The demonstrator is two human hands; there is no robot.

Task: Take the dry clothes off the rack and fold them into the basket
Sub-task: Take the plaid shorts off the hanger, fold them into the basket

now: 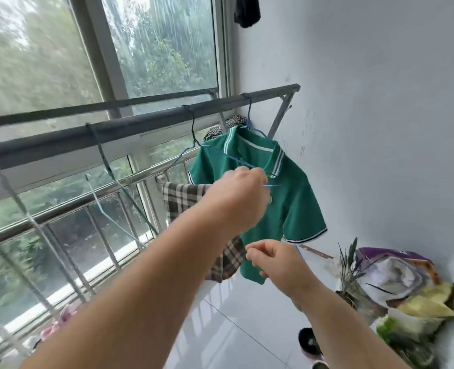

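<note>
A green polo shirt (292,198) with white-striped collar and cuffs hangs on a blue wire hanger (250,121) hooked over the grey rack rail (140,121), close to the white wall. My left hand (238,198) is raised in front of the shirt's chest, fingers closed around a blue hanger wire (220,155) that crosses the shirt. My right hand (276,265) is lower, pinching the shirt's bottom edge. A brown plaid cloth (183,198) drapes over the metal railing behind my left arm. No basket is in view.
Empty hangers (106,166) dangle from the rail at left. A black-and-white patterned cloth (235,120) sits behind the shirt, and a dark garment (247,12) hangs high up. Bags and a plant (396,283) crowd the right corner. Slippers (310,342) lie on the tiled floor.
</note>
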